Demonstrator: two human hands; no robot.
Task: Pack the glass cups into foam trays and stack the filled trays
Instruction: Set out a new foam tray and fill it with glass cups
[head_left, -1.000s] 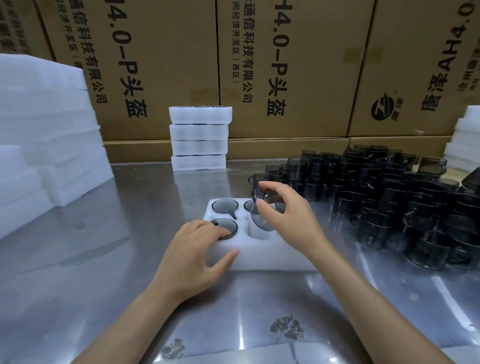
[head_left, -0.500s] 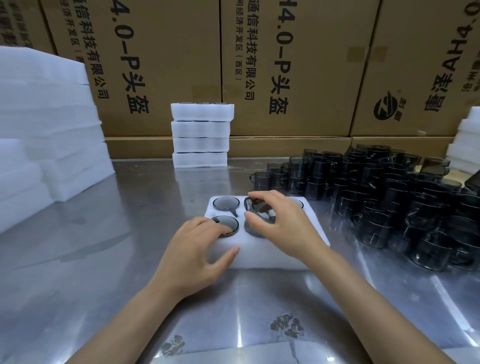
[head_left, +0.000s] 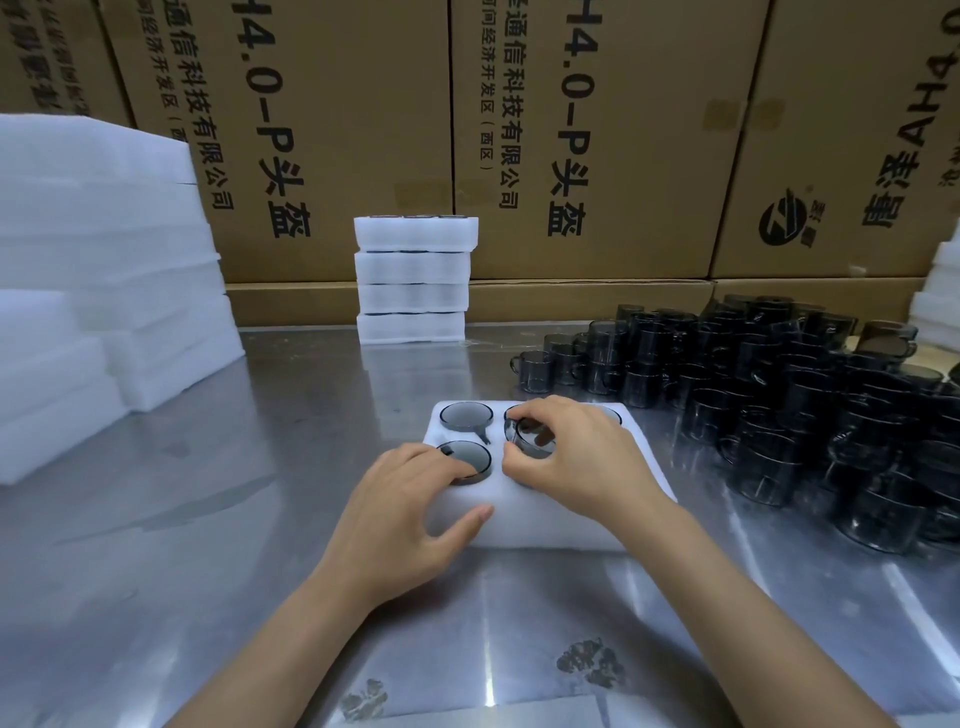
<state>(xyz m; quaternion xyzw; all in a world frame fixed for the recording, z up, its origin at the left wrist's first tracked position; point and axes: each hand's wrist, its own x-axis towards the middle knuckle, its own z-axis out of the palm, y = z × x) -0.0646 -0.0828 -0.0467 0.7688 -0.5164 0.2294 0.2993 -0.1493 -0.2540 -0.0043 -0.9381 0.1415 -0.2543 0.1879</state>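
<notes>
A white foam tray (head_left: 535, 519) lies on the steel table in front of me. Smoky glass cups sit in its far-left pocket (head_left: 466, 417) and near-left pocket (head_left: 465, 458). My right hand (head_left: 582, 457) grips the rim of another smoky glass cup (head_left: 530, 437) that is partly sunk in the near-middle pocket. My left hand (head_left: 410, 514) rests on the tray's near-left corner, fingers on the near-left cup's rim and thumb against the tray's front. The tray's right pockets are mostly hidden behind my right hand.
A large crowd of loose smoky cups (head_left: 779, 405) covers the table at the right. A stack of several filled foam trays (head_left: 413, 280) stands at the back centre. Empty foam stacks (head_left: 104, 270) rise at the left, more foam (head_left: 940, 296) at the far right. Cardboard boxes (head_left: 571, 130) wall the back.
My right hand has brought the cup down from above the tray and lowered it into the near-middle pocket. My left hand has stayed on the tray's corner.
</notes>
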